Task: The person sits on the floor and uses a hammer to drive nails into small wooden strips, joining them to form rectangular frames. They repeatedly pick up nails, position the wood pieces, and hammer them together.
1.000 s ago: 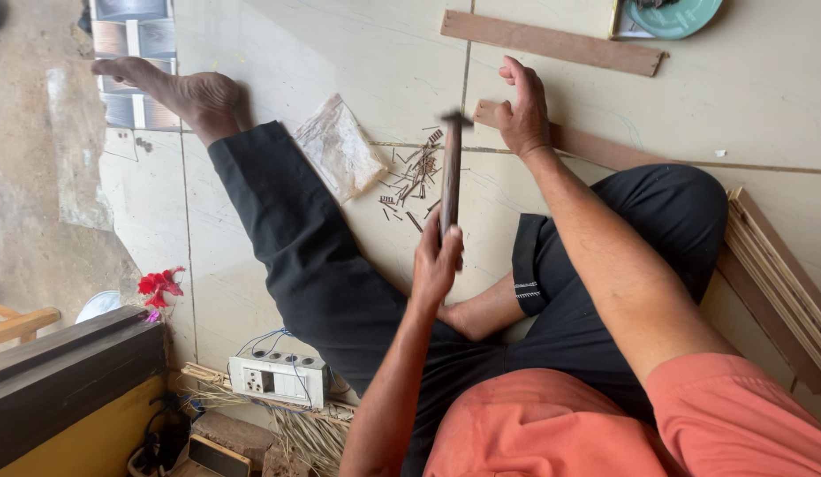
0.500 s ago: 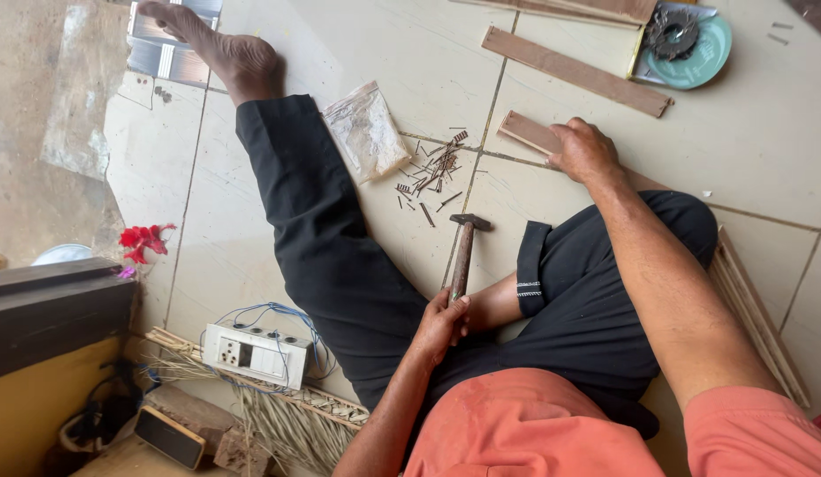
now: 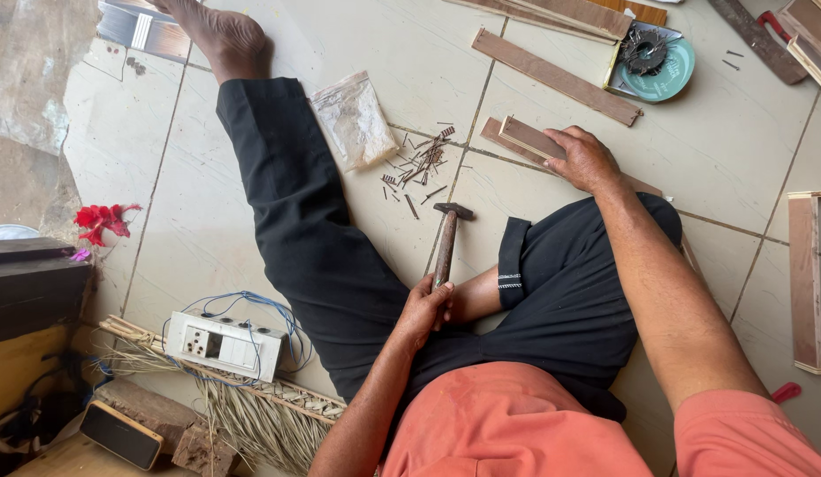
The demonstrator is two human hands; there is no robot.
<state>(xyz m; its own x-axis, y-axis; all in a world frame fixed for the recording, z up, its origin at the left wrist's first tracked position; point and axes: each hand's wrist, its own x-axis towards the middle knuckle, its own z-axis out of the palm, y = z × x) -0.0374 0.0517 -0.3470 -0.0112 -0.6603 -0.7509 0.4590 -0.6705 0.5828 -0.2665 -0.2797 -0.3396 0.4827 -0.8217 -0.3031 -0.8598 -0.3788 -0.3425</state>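
Note:
My left hand (image 3: pixel 423 309) grips the wooden handle of a hammer (image 3: pixel 446 247), low between my legs, with its metal head resting near the tiled floor. My right hand (image 3: pixel 587 159) lies flat on two stacked short wooden strips (image 3: pixel 525 137) in front of my bent right knee. A scatter of small nails (image 3: pixel 419 166) lies on the tiles just beyond the hammer head. Next to the nails sits a clear plastic bag (image 3: pixel 353 119). My left leg in black trousers (image 3: pixel 295 221) stretches out across the floor.
A longer wooden strip (image 3: pixel 556 77) and a green disc with a toothed blade (image 3: pixel 658 64) lie at the back right. A wooden frame (image 3: pixel 808 283) is at the right edge. A white socket box with wires (image 3: pixel 223 344) and a straw broom (image 3: pixel 251 411) lie at the left.
The hammer has come down from a raised position to floor level in my left hand. My right hand has settled flat on the wooden strips. The view has tilted forward.

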